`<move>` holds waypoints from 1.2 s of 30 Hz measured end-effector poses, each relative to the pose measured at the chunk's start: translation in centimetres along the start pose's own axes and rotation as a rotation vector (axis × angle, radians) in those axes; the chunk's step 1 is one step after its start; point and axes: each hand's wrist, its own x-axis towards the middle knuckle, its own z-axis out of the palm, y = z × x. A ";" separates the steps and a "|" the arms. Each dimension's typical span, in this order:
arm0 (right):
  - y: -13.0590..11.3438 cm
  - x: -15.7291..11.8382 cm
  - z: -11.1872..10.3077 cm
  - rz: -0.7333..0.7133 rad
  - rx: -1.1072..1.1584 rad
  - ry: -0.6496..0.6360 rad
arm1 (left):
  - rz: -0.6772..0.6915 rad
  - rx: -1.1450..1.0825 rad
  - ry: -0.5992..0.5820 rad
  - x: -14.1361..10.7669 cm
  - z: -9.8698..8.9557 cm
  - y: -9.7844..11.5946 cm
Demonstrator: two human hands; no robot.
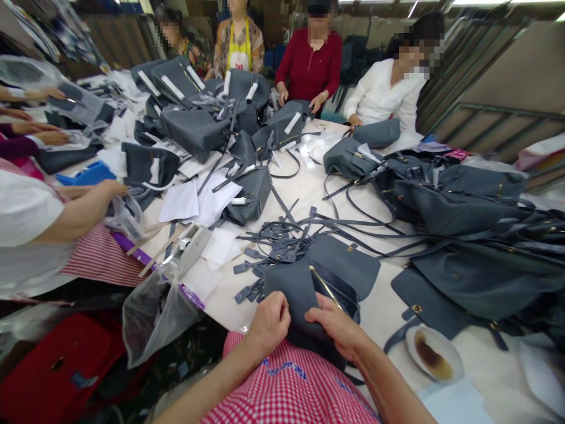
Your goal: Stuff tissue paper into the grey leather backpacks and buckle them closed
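Note:
A dark blue-grey handbag leans against my lap at the table's edge, its flap folded back and a gold zip along its opening. My right hand grips the bag's side near the zip, thumb on the outer face and the other fingers hidden behind. Against the bag's front, my left hand is closed with curled fingers; whatever is between them is too small or hidden to make out. Just beyond the bag lies a heap of dark straps with tags.
Piles of matching bags lie at the back and right. A white dish with brown liquid stands near my right forearm. White paper and a grey dispenser lie to the left. Several people work around the table.

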 end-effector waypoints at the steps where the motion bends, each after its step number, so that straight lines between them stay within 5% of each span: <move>1: 0.0 0.0 -0.1 0.000 0.002 0.001 | 0.006 0.002 -0.006 0.0 0.0 -0.1; 7: 0.5 0.3 -0.8 -0.012 0.020 -0.048 | -0.055 0.159 0.064 0.7 -0.5 -1.6; 13: 0.1 0.1 -1.0 -0.033 0.029 -0.077 | -0.183 0.313 0.185 1.4 -3.2 -4.4; 18: 0.2 -0.1 0.6 -0.297 -0.325 0.015 | 0.152 0.275 0.290 1.5 -5.0 -2.9; 21: 1.4 -0.1 1.6 -0.438 -0.693 0.181 | 0.346 0.117 0.159 2.8 -5.7 1.3; 24: 2.7 -0.3 2.3 -0.608 -0.877 0.124 | 0.495 0.139 -0.051 5.1 -5.1 6.3; 27: 3.0 -1.0 2.6 -0.735 -0.948 0.083 | 0.727 0.231 -0.306 7.4 -2.4 9.7; 31: 1.8 -3.3 2.5 -0.660 -0.870 -0.018 | 0.934 0.231 -0.731 8.7 2.7 10.1; 36: 1.7 -7.0 -0.6 -0.505 -0.546 -0.069 | 0.766 0.230 -0.768 8.4 5.4 7.9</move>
